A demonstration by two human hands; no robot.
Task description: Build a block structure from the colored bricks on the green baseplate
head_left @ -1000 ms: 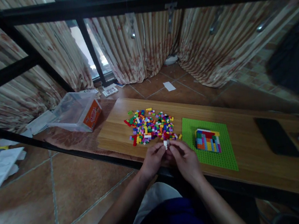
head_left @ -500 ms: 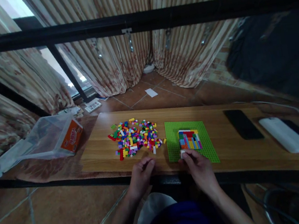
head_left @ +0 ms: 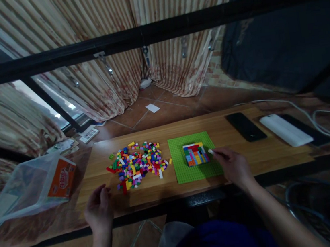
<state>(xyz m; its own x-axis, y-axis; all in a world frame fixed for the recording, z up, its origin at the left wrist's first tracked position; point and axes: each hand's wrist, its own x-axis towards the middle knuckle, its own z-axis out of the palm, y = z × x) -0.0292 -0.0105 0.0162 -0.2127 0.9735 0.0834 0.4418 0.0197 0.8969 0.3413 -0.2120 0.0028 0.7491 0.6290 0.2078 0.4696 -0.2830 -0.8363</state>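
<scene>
My right hand (head_left: pixel 234 167) pinches a small white toy brick (head_left: pixel 210 152) at the right edge of the green baseplate (head_left: pixel 184 175). On that baseplate sits a low block of many-coloured bricks (head_left: pixel 196 154), with red, blue, yellow and orange pieces. My left hand (head_left: pixel 99 209) is closed near the table's front edge, left of a wide pile of loose bricks (head_left: pixel 140 163). Its fingers are curled in, and whatever they may hold is hidden.
A clear plastic box (head_left: pixel 33 185) with an orange label stands left of the wooden table (head_left: pixel 159 195). On the right lie a black phone (head_left: pixel 246 126), a white power bank-like slab (head_left: pixel 286 130) and a white cable (head_left: pixel 313 118). A black bar (head_left: pixel 123 38) crosses in front of the curtains.
My left hand has moved left, away from the baseplate side of the pile. My right hand has carried the white brick from the baseplate's front to its right edge. The view has shifted and tilted.
</scene>
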